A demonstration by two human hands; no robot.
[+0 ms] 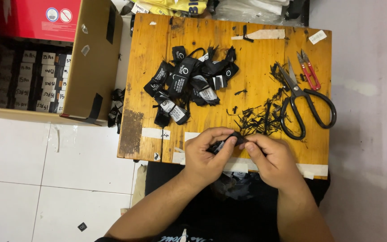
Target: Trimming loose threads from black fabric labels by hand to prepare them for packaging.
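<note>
— Hands first: how are they placed?

— Both are held together at the near edge of the table. The left hand is curled, with thumb and forefinger pinched on a small black label. The right hand is closed in the same way, and the label's other end is gripped between its fingertips.

— Where is the label found?

— It is held between the two hands, just above the table's front edge, close to strips of pale tape that are stuck on the wood.

— What else is seen on the table?

— A pile of black labels with white print is heaped at the middle, well apart from the hands. Black scraps are scattered just beyond the right hand. Large black scissors are laid to the right of the scraps, and small red snips are set just beside them, towards the far corner.

— And off the table?

— An open cardboard box is stood on the white tiled floor to the left. Rows of dark bundles with small white tags are packed inside it. A few more black pieces are seen in the gap between box and table.
</note>
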